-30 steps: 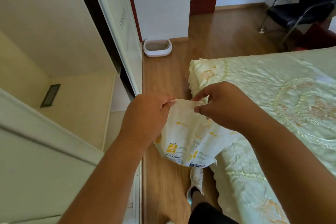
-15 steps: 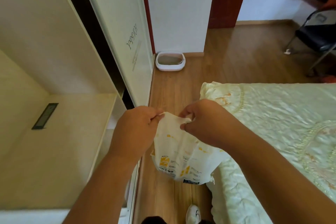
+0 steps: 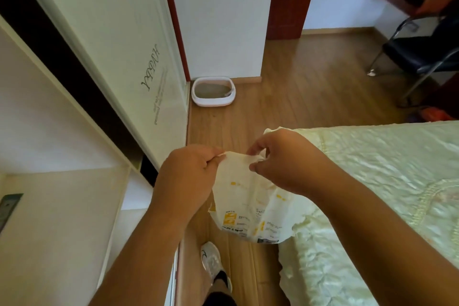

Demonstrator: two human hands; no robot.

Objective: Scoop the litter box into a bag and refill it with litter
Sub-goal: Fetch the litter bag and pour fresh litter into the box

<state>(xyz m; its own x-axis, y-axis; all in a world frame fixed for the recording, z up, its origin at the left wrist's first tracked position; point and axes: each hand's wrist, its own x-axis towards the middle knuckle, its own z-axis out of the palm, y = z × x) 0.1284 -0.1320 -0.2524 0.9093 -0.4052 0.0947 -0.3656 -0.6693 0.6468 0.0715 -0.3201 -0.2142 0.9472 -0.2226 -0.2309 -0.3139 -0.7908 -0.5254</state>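
Change: litter box (image 3: 213, 92) sits larger and lower in the head view than a second ago, so the person has walked a few paces toward it down the strip of wood floor (image 3: 285, 97) between wardrobe (image 3: 104, 57) and bed (image 3: 387, 181).
Bag: white plastic bag (image 3: 250, 206) with yellow print hangs between the two hands as it did a second ago, its top edge more gathered toward the right hand now.
Left hand: left hand (image 3: 191, 176) is curled, pinching the bag's top edge at its left corner.
Right hand: right hand (image 3: 278, 159) is curled too, fingertips pinching the bunched rim just beside the left hand's grip.
Mouth of bag: it looks not yet pulled open; whether the two layers have separated cannot be told.
Litter box position: on the floor against the white wall, beside the wardrobe's end, well ahead of the hands; grey litter shows inside, and something small rests at its right rim, too small to name.
Foot: one shoe (image 3: 211, 258) steps forward below the bag.
Meaning for the task: likely an early stage, approach and bag-opening together; scooping and refilling are not begun.
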